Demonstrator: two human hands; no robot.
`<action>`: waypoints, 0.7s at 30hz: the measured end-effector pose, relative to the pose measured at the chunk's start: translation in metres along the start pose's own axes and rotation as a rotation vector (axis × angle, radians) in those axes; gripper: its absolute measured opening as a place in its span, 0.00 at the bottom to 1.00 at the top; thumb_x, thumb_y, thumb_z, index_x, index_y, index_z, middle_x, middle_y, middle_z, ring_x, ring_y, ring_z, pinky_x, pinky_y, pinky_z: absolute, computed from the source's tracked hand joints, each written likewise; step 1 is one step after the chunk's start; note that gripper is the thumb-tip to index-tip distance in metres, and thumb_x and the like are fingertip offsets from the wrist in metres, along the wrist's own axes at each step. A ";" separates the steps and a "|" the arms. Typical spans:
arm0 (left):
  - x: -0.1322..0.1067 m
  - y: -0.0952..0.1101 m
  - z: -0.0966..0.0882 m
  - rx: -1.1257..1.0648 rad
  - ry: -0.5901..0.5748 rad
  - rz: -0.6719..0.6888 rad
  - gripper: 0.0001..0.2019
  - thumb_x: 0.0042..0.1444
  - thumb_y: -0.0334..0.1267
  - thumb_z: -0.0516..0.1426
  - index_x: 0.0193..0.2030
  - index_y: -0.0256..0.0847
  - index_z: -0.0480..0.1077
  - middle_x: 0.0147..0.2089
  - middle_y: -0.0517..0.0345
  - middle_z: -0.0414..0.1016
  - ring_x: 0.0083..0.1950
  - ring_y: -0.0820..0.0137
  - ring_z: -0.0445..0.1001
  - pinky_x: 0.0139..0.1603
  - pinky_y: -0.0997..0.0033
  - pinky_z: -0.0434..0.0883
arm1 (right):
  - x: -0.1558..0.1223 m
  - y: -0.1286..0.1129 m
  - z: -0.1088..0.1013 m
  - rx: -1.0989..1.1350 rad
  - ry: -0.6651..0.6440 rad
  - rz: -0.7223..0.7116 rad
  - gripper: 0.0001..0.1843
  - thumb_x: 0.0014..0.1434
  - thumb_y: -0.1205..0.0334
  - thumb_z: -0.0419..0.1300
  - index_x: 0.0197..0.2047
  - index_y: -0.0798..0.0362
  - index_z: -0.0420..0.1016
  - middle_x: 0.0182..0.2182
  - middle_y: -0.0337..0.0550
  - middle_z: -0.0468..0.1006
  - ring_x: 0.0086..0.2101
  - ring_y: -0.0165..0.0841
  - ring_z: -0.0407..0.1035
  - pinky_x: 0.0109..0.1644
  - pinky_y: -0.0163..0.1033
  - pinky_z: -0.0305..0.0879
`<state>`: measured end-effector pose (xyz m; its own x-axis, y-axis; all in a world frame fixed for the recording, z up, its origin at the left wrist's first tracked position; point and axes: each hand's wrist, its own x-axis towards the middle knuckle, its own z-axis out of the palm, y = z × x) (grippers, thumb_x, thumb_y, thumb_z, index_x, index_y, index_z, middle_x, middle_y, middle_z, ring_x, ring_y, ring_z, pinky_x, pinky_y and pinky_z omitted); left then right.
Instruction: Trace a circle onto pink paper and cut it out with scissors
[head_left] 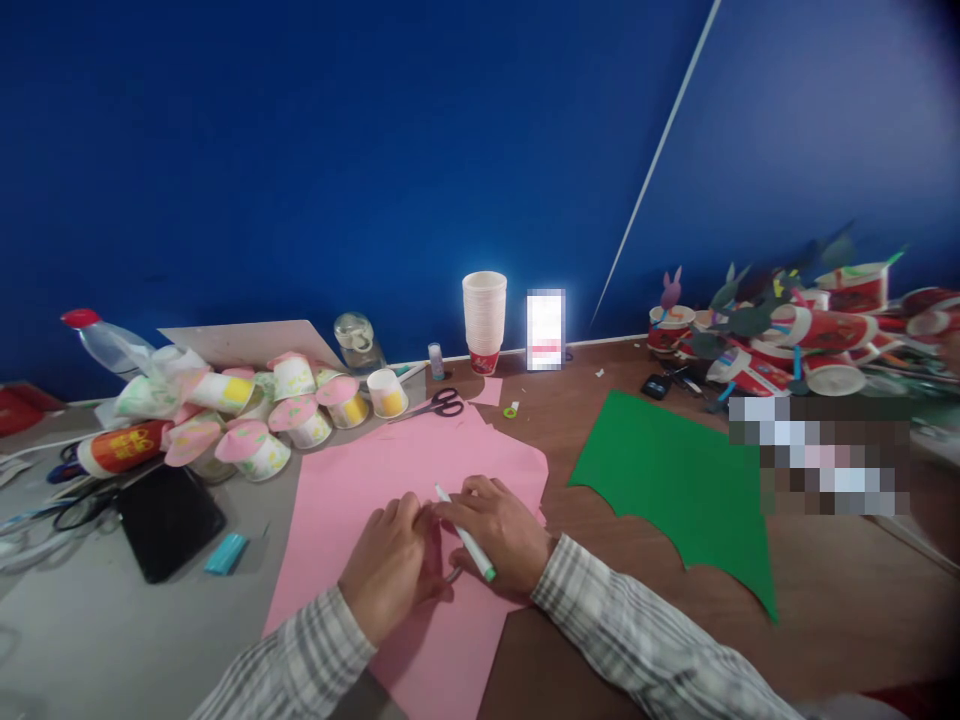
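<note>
Both of my hands meet over large sheets of pink paper [352, 475] spread across the desk. A slim white marker [471, 540] with a green end slants through the fingers of my right hand [508, 528], its white tip pointing up and left. My left hand [394, 555] is closed, with thumb and fingertips pressed together beside the right fingers. What it pinches, perhaps a bit of the pink paper, is hidden. Beyond the hands, black-handled scissors [448, 402] lie at the paper's far edge.
Green paper [667, 490] with a scalloped edge lies right. Decorated paper cups [300, 422], a black tablet-like slab [169, 520] and a blue block [226, 553] are left. A cup stack [484, 310] and glue stick [436, 361] stand by the wall; red cups [825, 330] crowd far right.
</note>
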<state>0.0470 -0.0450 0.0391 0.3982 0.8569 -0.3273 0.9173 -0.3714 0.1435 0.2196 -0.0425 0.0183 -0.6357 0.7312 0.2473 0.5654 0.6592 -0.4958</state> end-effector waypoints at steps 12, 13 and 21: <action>-0.006 -0.007 0.010 0.010 0.070 -0.002 0.21 0.46 0.50 0.56 0.47 0.51 0.60 0.40 0.58 0.61 0.42 0.61 0.63 0.41 0.59 0.61 | 0.001 0.002 0.004 -0.044 -0.017 -0.022 0.34 0.44 0.61 0.67 0.54 0.43 0.59 0.38 0.43 0.77 0.39 0.46 0.63 0.40 0.46 0.60; -0.007 -0.006 0.010 0.006 0.072 -0.007 0.21 0.45 0.51 0.56 0.47 0.51 0.60 0.40 0.58 0.61 0.43 0.60 0.63 0.41 0.58 0.61 | 0.001 0.003 0.004 -0.044 -0.021 -0.022 0.35 0.44 0.61 0.66 0.54 0.43 0.59 0.38 0.43 0.77 0.39 0.46 0.63 0.40 0.46 0.60; -0.005 -0.004 0.007 -0.008 0.052 -0.008 0.22 0.44 0.52 0.57 0.46 0.48 0.62 0.41 0.57 0.62 0.43 0.60 0.63 0.42 0.58 0.62 | 0.001 0.001 0.003 -0.039 -0.013 -0.020 0.35 0.45 0.61 0.66 0.55 0.42 0.58 0.37 0.43 0.77 0.37 0.46 0.63 0.38 0.46 0.61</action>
<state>0.0412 -0.0506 0.0342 0.3899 0.8774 -0.2796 0.9204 -0.3616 0.1488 0.2181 -0.0413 0.0154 -0.6538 0.7158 0.2454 0.5725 0.6800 -0.4581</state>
